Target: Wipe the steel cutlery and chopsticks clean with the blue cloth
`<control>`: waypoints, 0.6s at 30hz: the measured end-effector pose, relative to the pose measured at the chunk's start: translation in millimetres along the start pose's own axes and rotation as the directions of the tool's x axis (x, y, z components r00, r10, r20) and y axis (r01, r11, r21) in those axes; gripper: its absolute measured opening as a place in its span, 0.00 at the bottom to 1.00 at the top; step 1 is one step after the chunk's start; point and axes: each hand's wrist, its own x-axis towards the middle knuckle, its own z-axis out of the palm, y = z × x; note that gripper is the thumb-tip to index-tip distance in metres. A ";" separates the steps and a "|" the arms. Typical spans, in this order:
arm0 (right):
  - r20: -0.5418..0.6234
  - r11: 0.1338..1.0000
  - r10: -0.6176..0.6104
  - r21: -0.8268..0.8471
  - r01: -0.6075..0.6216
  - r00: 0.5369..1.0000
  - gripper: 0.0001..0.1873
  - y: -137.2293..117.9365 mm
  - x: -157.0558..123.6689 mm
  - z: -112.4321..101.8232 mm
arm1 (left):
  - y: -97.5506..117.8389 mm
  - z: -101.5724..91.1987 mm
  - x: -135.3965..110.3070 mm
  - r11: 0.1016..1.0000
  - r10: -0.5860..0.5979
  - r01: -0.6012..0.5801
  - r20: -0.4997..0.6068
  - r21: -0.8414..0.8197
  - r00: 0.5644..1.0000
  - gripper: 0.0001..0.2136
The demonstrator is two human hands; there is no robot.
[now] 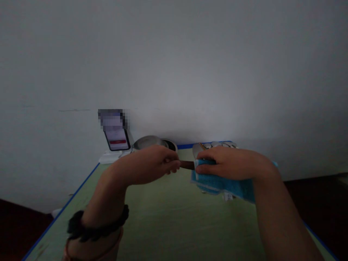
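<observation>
My left hand (159, 163) is closed in a pinch on the left end of a short, dark brown, stick-like piece (187, 165). My right hand (220, 162) grips a blue cloth (231, 186) with pale edging, folded around the other end of the brown piece, so that end is hidden. The loose part of the cloth hangs below the right fingers and wrist. Both hands are raised over the green table (163, 224), facing each other.
A phone (118, 139) leans on a white stand (108, 157) at the back left. Behind the left hand is a round metal dish or lid (149, 140). Several utensil-like items in a clear holder (198, 148) are partly hidden behind the right hand. A wall (174, 72) rises behind the blue-edged table.
</observation>
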 end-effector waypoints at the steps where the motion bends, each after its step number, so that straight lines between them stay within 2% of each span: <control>1: 0.006 1.000 0.010 -0.006 -0.010 1.000 0.22 0.6 0.2 0.2 | 2.0 1.5 0.3 0.999 -0.014 0.014 -0.011 0.029 1.000 0.13; 7: 0.031 0.999 0.021 -0.031 -0.020 0.999 0.21 1.4 1.5 -0.5 | 11.0 7.5 1.4 0.986 -0.036 0.050 -0.087 0.159 0.996 0.14; 18: 0.030 1.000 0.010 -0.029 -0.009 1.000 0.20 4.6 7.5 5.5 | 8.5 12.0 6.0 0.983 -0.032 0.044 -0.067 0.176 0.997 0.14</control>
